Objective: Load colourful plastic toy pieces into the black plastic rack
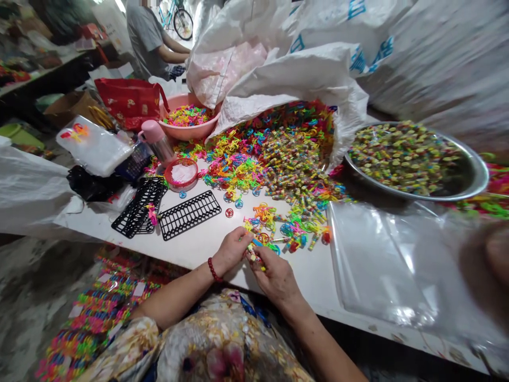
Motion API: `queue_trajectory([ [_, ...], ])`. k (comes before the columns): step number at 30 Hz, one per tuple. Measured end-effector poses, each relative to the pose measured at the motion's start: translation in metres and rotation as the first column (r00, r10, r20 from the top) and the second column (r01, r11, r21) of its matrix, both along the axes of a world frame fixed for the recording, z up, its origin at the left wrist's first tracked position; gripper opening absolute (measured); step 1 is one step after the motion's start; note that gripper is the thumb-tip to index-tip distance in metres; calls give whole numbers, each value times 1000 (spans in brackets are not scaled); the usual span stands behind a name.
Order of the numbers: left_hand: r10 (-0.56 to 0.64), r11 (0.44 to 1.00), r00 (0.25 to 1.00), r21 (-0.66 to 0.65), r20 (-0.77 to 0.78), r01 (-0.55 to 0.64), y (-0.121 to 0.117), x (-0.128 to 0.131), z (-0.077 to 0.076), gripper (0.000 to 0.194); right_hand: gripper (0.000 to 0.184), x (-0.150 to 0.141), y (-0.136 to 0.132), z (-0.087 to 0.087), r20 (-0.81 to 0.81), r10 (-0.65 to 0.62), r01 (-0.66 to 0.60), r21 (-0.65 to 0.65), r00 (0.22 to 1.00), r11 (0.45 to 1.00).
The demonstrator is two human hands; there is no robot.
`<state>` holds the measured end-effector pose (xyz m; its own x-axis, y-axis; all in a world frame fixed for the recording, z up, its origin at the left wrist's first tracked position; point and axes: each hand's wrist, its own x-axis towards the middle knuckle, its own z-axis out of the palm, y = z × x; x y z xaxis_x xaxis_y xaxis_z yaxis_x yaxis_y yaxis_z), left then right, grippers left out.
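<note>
My left hand (pixel 234 248) and my right hand (pixel 278 273) meet at the table's near edge, fingers closed in a pinch. Between them is a small multicoloured plastic toy piece (pixel 256 242) with blue and yellow parts; the fingers partly hide it. Just beyond lie loose orange toy pieces (pixel 265 213) and a cluster of green, blue and yellow pieces (pixel 304 225). A red toy wheel (pixel 229 213) rests apart on the white tabletop (pixel 207 239). To the left are black plastic lattice frames (pixel 191 215), with a pink toy piece (pixel 151 214) beside them.
A white sack (pixel 294 66) spills a heap of coloured pieces (pixel 238 154). A metal basin (pixel 477 178) of small wrapped tubes stands right, behind clear plastic bags (pixel 382 260). Left are a red round basket (pixel 181 183), pink flask (pixel 157 140) and pink basin (pixel 191 130). Another person (pixel 147 42) sits behind.
</note>
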<state>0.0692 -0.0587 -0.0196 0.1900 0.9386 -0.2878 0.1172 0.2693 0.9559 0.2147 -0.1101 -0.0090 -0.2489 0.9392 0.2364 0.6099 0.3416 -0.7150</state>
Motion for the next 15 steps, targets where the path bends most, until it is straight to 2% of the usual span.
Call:
queue_trajectory([
  [3, 42, 984, 985, 178, -166, -11, 18, 1, 4, 34, 17, 17, 3, -1, -16, -77, 77, 27, 997, 997],
  [5, 156, 947, 945, 316, -288, -60, 37, -2, 6, 23, 23, 32, 5, -2, 48, -211, 206, 82, 976, 975],
  [7, 284, 896, 879, 432, -384, -101, 59, -8, 6, 7, 32, 45, 6, -2, 134, -354, 337, 134, 925, 932],
  [8, 331, 876, 847, 469, -416, -112, 70, -12, 5, 5, 35, 49, 6, -3, 156, -401, 380, 147, 903, 913],
  [11, 386, 869, 828, 461, -407, -179, 100, -22, -1, 21, 33, 50, 6, -3, 88, -405, 395, 114, 910, 912],
  [15, 418, 873, 864, 385, -280, -298, 120, -30, -7, 13, 27, 30, 4, 2, -69, -328, 325, -45, 942, 945],
])
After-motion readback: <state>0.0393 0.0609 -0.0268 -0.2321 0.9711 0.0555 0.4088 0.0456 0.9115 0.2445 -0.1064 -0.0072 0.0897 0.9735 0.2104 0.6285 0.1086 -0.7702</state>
